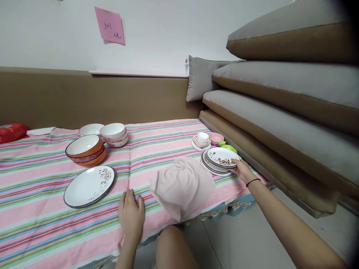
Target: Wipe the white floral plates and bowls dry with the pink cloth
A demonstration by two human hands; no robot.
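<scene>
My right hand reaches out to the right and grips the near edge of the top white plate with a brown pattern, which sits on a stack of plates. My left hand lies flat, fingers stretched out, on the striped cloth near its front edge. A folded pink cloth lies between my two hands. A single white plate with a dark rim lies to the left of my left hand.
Stacked orange-brown bowls and white bowls stand at the back left. Small dishes, a pink bowl and a green dish sit behind the plate stack. Large cushions are stacked at the right. A red bag lies far left.
</scene>
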